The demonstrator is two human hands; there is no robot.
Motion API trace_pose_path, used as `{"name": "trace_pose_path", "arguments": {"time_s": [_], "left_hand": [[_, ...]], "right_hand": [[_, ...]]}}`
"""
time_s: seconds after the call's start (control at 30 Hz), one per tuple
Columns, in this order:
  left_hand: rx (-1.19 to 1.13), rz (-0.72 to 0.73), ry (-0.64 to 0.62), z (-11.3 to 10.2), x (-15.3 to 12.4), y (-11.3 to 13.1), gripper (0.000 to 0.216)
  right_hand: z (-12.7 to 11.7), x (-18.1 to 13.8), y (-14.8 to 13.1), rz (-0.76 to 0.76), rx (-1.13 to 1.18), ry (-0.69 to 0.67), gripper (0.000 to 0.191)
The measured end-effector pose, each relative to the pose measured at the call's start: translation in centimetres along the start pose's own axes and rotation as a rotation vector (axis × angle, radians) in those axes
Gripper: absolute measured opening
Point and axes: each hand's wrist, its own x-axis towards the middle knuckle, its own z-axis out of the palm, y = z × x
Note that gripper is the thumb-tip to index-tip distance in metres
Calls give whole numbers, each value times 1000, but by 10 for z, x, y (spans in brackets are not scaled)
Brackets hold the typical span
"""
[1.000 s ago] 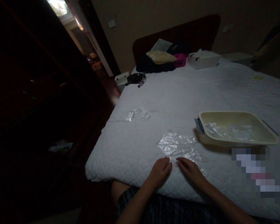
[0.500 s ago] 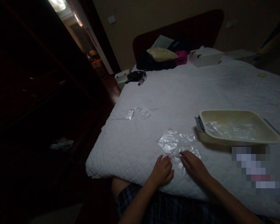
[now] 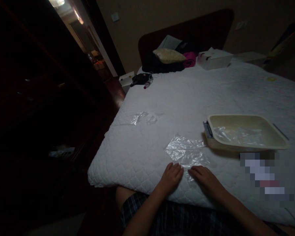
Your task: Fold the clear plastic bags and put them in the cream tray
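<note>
A clear, crinkled plastic bag (image 3: 183,149) lies spread on the white quilted bed in front of me. My left hand (image 3: 172,177) rests palm down at the bag's near left edge, its fingers lying forward on the bedding. Across a small gap, my right hand (image 3: 206,179) lies over the near part of the bag, fingers extended toward the left and fingertips touching the plastic. Part of the bag below the right hand is covered. Neither hand visibly lifts anything.
To the right stands a cream plastic tub (image 3: 248,144) with dark handles and clear plastic inside. Smaller clear plastic pieces (image 3: 139,118) lie farther left. Toward the headboard are a bottle (image 3: 148,83), a cushion (image 3: 169,56) and a white box (image 3: 215,60). A blurred patch covers something below the tub.
My right hand has come down slightly nearer the bed's front edge, and the near part of the bag lies flatter. My left hand's fingers have moved slightly right, toward the bag.
</note>
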Motion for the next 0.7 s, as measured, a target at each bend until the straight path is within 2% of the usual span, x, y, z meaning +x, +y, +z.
{"name": "trace_pose_path", "arguments": {"time_s": [0.27,0.4,0.57,0.7], "left_hand": [[37,7,11,2,-1,-3,27],[41,0,-23,1,0,-2,29],[86,13,-52,-1,0,-2,29],[111,71,-38,1,1,-3,26]], "right_hand": [[-2,2,7,-88,-15,-2,32],[-7,6,4,-109,65,-38,27],[-16,12,-2,35,221,-42,20],[-9,20,-1,179,205,27,24]]}}
